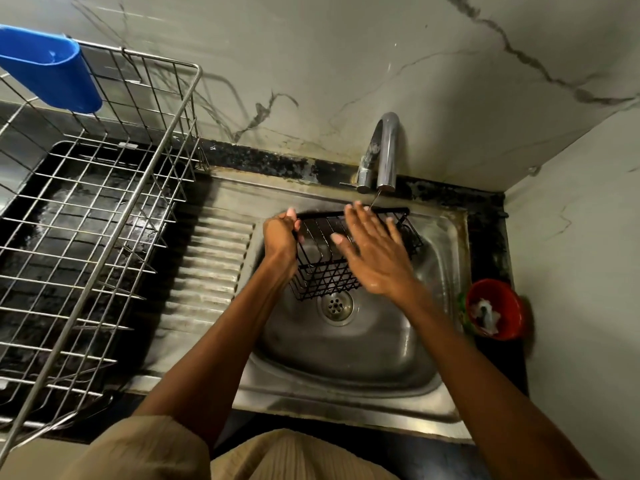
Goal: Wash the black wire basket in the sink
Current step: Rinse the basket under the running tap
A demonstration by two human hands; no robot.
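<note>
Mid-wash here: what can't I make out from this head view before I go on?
- Basket right part: covered by the right hand.
- Water flow from the tap: too thin to tell.
- Red bowl contents: too small.
- Blue cup: cut off by the left edge.
- Left hand grips the basket's rim; its fingertips are hidden.

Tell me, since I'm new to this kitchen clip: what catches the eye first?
The black wire basket held tilted over the steel sink, under the faucet: the left hand grips its left edge, the right hand lies flat on it. A large metal dish rack fills the left counter, and a red bowl sits at right.
</note>
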